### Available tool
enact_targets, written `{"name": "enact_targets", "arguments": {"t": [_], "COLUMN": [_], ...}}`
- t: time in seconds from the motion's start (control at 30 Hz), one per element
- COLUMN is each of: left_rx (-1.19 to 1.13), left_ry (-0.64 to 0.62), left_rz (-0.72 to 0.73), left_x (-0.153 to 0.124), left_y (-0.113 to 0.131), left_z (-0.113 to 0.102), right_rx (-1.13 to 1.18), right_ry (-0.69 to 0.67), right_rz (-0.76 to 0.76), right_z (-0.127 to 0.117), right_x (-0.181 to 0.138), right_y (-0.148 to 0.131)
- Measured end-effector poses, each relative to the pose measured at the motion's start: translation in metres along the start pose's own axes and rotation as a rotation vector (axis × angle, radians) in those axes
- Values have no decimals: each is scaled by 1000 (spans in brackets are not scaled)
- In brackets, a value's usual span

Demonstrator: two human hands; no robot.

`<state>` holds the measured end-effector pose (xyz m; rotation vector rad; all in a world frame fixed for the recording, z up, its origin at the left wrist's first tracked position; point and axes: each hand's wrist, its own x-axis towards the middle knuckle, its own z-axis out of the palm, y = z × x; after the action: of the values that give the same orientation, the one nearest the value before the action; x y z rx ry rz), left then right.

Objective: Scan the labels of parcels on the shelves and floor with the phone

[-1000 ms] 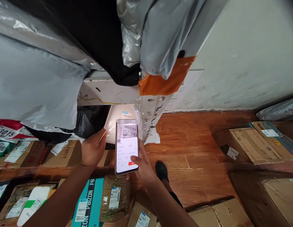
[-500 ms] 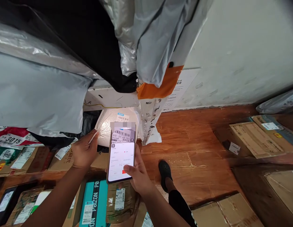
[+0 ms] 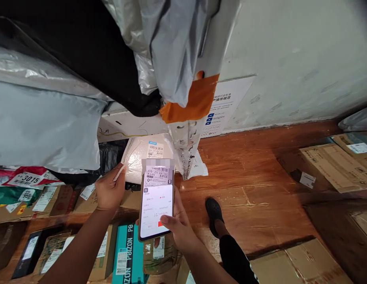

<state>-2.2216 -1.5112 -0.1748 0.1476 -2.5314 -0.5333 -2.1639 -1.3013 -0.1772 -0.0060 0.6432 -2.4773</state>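
My right hand (image 3: 179,227) is wrapped around a smartphone (image 3: 156,213), its thumb resting on the lit screen near a red button. The top of the screen displays a barcode label in a camera picture. Behind the phone, a white plastic mailer parcel (image 3: 136,159) with a barcode label and a blue sticker lies on the bottom shelf level. My left hand (image 3: 110,188) is closed on this parcel's left edge, a pale strip of it showing by the fingers. The phone covers the parcel's lower part.
Grey plastic bags (image 3: 44,126) and a black bag (image 3: 83,47) hang over the white shelf post (image 3: 186,138) with orange tape. Below are a teal box (image 3: 121,252), a taped brown parcel (image 3: 160,260) and other cartons. More cartons (image 3: 334,165) lie at right on the wooden floor (image 3: 242,169).
The view has shifted a little, so the hands and phone sit slightly lower and further right. More of the wall poster shows. Both hands keep their holds.
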Motion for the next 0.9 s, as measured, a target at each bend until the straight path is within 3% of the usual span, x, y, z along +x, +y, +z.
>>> {"name": "enact_targets", "arguments": {"t": [0.47,0.9], "left_rx": [-11,-16], "left_ry": [74,55], "left_rz": [79,102], "left_x": [1,3], "left_y": [-8,-7], "left_z": [5,4], "right_rx": [-38,48], "right_ry": [49,56], "right_rz": [-22,-13], "right_z": [3,3], "right_x": [-1,-6], "right_y": [-1,3]}}
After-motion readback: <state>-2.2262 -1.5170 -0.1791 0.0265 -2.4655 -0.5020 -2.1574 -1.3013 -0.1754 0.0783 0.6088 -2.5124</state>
